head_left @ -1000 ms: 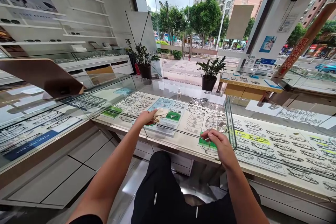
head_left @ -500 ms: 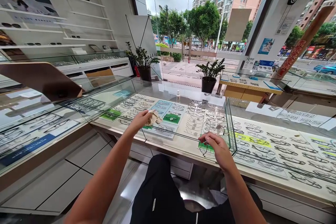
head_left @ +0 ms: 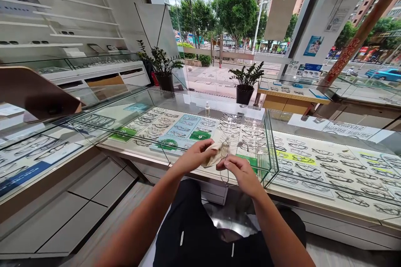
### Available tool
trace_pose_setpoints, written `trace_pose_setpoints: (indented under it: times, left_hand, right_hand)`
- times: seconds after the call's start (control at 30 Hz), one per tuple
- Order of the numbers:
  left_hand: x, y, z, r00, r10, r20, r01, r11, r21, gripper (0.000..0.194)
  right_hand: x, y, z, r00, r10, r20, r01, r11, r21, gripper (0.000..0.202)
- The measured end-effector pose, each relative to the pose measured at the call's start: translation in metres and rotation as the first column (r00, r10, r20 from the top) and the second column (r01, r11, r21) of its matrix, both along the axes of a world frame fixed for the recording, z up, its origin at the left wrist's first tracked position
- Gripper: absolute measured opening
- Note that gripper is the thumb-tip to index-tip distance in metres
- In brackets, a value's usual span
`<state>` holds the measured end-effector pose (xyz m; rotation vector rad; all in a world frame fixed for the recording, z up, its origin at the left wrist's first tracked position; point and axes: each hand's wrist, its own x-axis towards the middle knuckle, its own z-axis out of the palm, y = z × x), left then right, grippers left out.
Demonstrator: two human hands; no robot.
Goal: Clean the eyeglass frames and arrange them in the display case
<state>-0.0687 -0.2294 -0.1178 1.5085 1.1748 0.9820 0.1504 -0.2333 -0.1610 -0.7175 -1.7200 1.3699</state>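
Observation:
My left hand [head_left: 196, 156] is closed on a cream-coloured cloth [head_left: 213, 155], which hangs out from the fingers toward the right. My right hand [head_left: 240, 172] pinches a pair of thin-rimmed eyeglasses [head_left: 224, 178] held upright on edge. The cloth and the upper part of the glasses meet or overlap in view; whether the cloth presses on a lens I cannot tell. Both hands are in front of the near edge of a glass display case [head_left: 184, 102]. A small clear bottle with a white label [head_left: 207, 109] stands on the case top, beyond the hands.
Rows of eyeglass frames [head_left: 230, 122] lie inside the case, and more fill the right-hand case [head_left: 332, 167]. A brown panel [head_left: 37, 94] rises at the left. Two potted plants [head_left: 164, 64] stand behind the counter, before the glass front. Drawers [head_left: 203, 190] are below the case.
My left hand has carried the cloth right, and my right hand has brought the glasses left, so the two now come together. The view has shifted slightly.

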Motion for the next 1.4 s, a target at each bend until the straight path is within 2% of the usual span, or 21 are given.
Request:
trace_pose_setpoints:
  times: [0.1,0.2,0.33,0.47,0.63,0.73,0.9,1.03,1.13,1.23,1.33,1.4]
  left_hand:
    - [0.01,0.006,-0.011,0.991,-0.014,0.13,0.015,1.0,-0.007,0.039]
    - [0.016,0.013,-0.029,0.937,0.044,0.348,-0.006,0.994,-0.108,0.05]
    - [0.029,0.014,-0.05,0.887,0.069,0.457,-0.001,0.989,-0.147,0.052]
    - [0.043,0.011,-0.059,0.806,0.071,0.588,0.036,0.985,-0.168,0.068]
    - [0.048,0.009,-0.059,0.838,-0.022,0.546,0.136,0.976,-0.168,0.058]
    - [0.049,0.009,-0.059,0.842,-0.073,0.535,0.184,0.97,-0.158,0.055]
    - [0.057,0.01,-0.066,0.837,-0.024,0.547,0.135,0.977,-0.165,0.051]
    - [0.06,0.009,-0.069,0.846,-0.025,0.533,0.118,0.983,-0.141,0.059]
    - [0.056,0.007,-0.065,0.844,-0.061,0.532,0.144,0.983,-0.115,0.069]
    - [0.052,0.006,-0.061,0.833,-0.069,0.549,0.163,0.979,-0.126,0.06]
    - [0.055,0.006,-0.062,0.847,-0.094,0.524,0.179,0.977,-0.114,0.052]
    - [0.06,0.005,-0.064,0.852,-0.048,0.521,0.129,0.984,-0.12,0.053]
  right_hand:
    - [0.003,-0.003,-0.005,0.998,-0.046,0.038,0.044,0.998,0.038,0.037]
    - [0.007,-0.004,-0.008,0.996,-0.075,0.042,0.073,0.996,0.048,0.036]
    - [0.011,-0.005,-0.008,0.998,-0.057,0.015,0.056,0.997,0.044,0.037]
    - [0.013,-0.005,-0.007,1.0,-0.002,-0.004,0.002,0.999,0.039,0.039]
    - [0.017,-0.002,-0.009,0.999,0.004,-0.038,-0.004,1.0,0.02,0.043]
    - [0.017,0.002,-0.016,0.999,-0.002,-0.042,0.0,0.999,-0.042,0.046]
    - [0.01,0.004,-0.035,0.99,-0.025,-0.139,-0.007,0.975,-0.221,0.045]
    - [0.008,0.004,-0.046,0.971,-0.056,-0.234,-0.015,0.956,-0.292,0.038]
    - [0.013,0.005,-0.047,0.948,-0.122,-0.294,0.016,0.941,-0.339,0.034]
    - [0.016,0.006,-0.044,0.931,-0.155,-0.33,0.018,0.924,-0.383,0.03]
    - [0.015,0.005,-0.044,0.942,-0.096,-0.321,-0.039,0.92,-0.39,0.033]
    - [0.013,0.004,-0.048,0.951,-0.059,-0.302,-0.064,0.922,-0.381,0.037]
